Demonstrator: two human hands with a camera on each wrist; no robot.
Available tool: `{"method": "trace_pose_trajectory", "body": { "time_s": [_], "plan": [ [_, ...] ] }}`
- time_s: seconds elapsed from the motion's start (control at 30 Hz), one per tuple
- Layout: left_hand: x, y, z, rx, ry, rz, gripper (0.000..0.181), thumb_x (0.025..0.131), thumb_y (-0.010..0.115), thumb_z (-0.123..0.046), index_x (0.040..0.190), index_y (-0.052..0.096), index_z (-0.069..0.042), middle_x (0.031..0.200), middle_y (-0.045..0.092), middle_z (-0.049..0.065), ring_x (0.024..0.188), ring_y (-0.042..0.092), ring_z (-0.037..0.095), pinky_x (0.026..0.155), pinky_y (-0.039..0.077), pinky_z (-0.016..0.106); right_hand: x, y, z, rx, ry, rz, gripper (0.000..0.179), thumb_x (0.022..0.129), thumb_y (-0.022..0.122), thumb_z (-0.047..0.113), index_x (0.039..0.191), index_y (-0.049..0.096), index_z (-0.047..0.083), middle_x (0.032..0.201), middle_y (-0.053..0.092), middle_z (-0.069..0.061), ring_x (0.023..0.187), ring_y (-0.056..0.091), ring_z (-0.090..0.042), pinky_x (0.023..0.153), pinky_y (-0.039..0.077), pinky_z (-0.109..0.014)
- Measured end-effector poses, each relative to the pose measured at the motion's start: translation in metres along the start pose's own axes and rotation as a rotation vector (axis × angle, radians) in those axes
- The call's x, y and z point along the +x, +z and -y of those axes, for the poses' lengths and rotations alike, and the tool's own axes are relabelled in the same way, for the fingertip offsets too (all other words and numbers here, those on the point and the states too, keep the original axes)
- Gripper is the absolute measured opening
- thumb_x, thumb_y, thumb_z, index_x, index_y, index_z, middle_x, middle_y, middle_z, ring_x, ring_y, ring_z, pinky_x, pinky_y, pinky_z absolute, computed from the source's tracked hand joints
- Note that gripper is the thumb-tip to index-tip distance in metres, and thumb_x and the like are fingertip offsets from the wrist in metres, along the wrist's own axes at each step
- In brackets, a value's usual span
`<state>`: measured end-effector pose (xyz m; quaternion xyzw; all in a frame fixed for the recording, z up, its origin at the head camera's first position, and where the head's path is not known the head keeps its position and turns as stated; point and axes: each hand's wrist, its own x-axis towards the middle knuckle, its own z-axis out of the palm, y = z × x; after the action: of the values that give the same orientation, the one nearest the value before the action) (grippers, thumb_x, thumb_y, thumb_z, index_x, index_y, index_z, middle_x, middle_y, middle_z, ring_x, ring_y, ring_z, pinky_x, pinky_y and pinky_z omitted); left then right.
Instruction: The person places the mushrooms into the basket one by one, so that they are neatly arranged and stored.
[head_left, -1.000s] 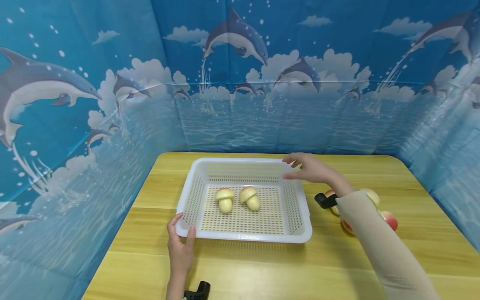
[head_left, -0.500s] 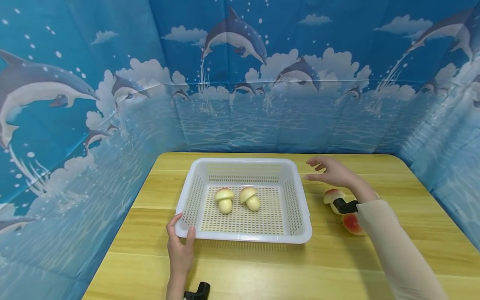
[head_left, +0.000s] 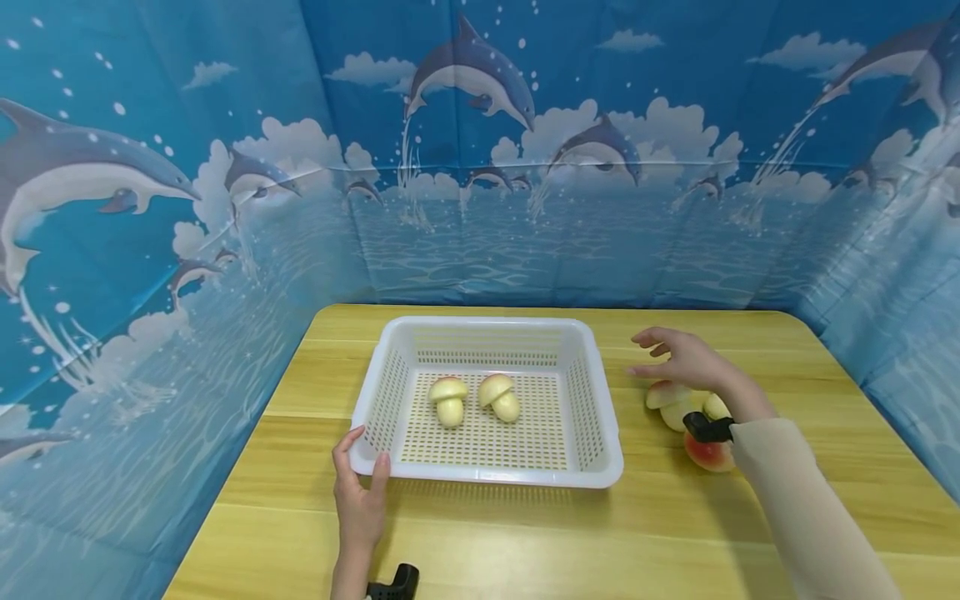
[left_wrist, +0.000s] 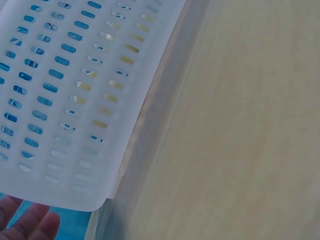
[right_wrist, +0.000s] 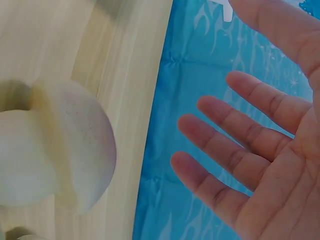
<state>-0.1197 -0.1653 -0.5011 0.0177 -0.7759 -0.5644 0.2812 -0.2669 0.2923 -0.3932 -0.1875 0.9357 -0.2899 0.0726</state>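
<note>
A white perforated plastic basket (head_left: 510, 475) stands on the table, holding two toy mushrooms, one on the left (head_left: 450, 402) and one tilted on the right (head_left: 500, 397). My left hand (head_left: 362, 500) holds the basket's near-left corner, fingers on the side and thumb at the front; the left wrist view shows some fingers (left_wrist: 30, 222) beside the wall. Over the table to the right, my right hand (head_left: 686, 360) hovers with fingers spread and nothing in them. Just below it lies a mushroom (head_left: 671, 402), seen large in the right wrist view (right_wrist: 82, 145).
A red-capped mushroom (head_left: 708, 454) and a pale one (head_left: 716, 407) lie by the right wrist, partly hidden by the wrist camera (head_left: 707, 427). The wooden table (head_left: 480, 550) meets a blue dolphin-print curtain (head_left: 480, 242) at its back edge.
My right hand has moved right, from above the basket's far-right corner to near the mushrooms on the table. My left hand and the basket have stayed in place.
</note>
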Motion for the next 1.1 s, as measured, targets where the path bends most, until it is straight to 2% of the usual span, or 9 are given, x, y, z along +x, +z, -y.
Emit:
{"method": "trace_pose_trajectory", "body": {
  "time_s": [0.1,0.17,0.33,0.47,0.63,0.93,1.1],
  "plan": [
    [0.000,0.000,-0.011,-0.006,-0.001,0.002,0.050,0.090,0.056,-0.008,0.135,0.037,-0.001,0.127,0.052,0.025,0.111,0.052,0.038,0.085,0.042,0.037,-0.002,0.001,-0.002,0.002,0.006,-0.001,0.072,0.083,0.068,0.048,0.133,0.048,0.000,0.132,0.048,-0.023,0.113,0.049,-0.041,0.089,0.041,-0.055],
    [0.000,0.000,-0.013,-0.011,-0.004,0.005,0.050,0.089,0.056,-0.008,0.135,0.037,0.000,0.126,0.051,0.026,0.111,0.052,0.039,0.085,0.042,0.037,-0.004,0.001,-0.004,0.004,0.010,0.003,0.072,0.083,0.069,0.047,0.133,0.047,-0.001,0.132,0.048,-0.024,0.114,0.048,-0.042,0.089,0.041,-0.055],
    [0.001,0.001,0.004,-0.009,-0.007,0.009,0.050,0.091,0.057,-0.012,0.137,0.037,-0.009,0.128,0.052,0.020,0.112,0.053,0.034,0.085,0.044,0.044,-0.010,0.001,-0.008,0.009,0.029,0.021,0.074,0.083,0.069,0.046,0.134,0.046,-0.002,0.133,0.047,-0.025,0.114,0.047,-0.044,0.088,0.042,-0.056],
    [0.001,0.001,0.011,-0.011,0.016,0.012,0.050,0.092,0.056,-0.015,0.138,0.037,-0.012,0.128,0.053,0.017,0.112,0.053,0.031,0.084,0.045,0.048,-0.013,0.001,-0.010,0.018,0.049,0.027,0.076,0.082,0.070,0.046,0.134,0.045,-0.002,0.132,0.047,-0.025,0.114,0.047,-0.044,0.087,0.042,-0.055],
    [0.001,0.000,0.011,-0.006,0.010,0.001,0.049,0.091,0.057,-0.016,0.137,0.038,-0.013,0.125,0.055,0.016,0.109,0.054,0.028,0.084,0.045,0.042,-0.016,0.002,-0.013,0.015,0.072,0.055,0.078,0.081,0.072,0.045,0.135,0.044,-0.003,0.132,0.046,-0.028,0.114,0.046,-0.046,0.086,0.042,-0.056],
    [-0.001,-0.001,0.009,-0.016,0.004,0.004,0.049,0.091,0.057,-0.014,0.137,0.038,-0.011,0.128,0.053,0.017,0.112,0.053,0.030,0.085,0.045,0.038,-0.017,0.004,-0.019,-0.008,0.099,0.127,0.080,0.079,0.073,0.045,0.135,0.044,-0.003,0.133,0.045,-0.030,0.115,0.046,-0.046,0.088,0.042,-0.056],
    [-0.001,-0.001,0.008,-0.020,0.013,0.004,0.051,0.091,0.057,-0.013,0.138,0.037,-0.011,0.129,0.052,0.018,0.112,0.053,0.032,0.085,0.044,0.044,-0.018,0.005,-0.019,-0.015,0.089,0.133,0.078,0.079,0.074,0.044,0.134,0.046,-0.004,0.132,0.045,-0.029,0.115,0.046,-0.046,0.088,0.042,-0.056]
  ]
}}
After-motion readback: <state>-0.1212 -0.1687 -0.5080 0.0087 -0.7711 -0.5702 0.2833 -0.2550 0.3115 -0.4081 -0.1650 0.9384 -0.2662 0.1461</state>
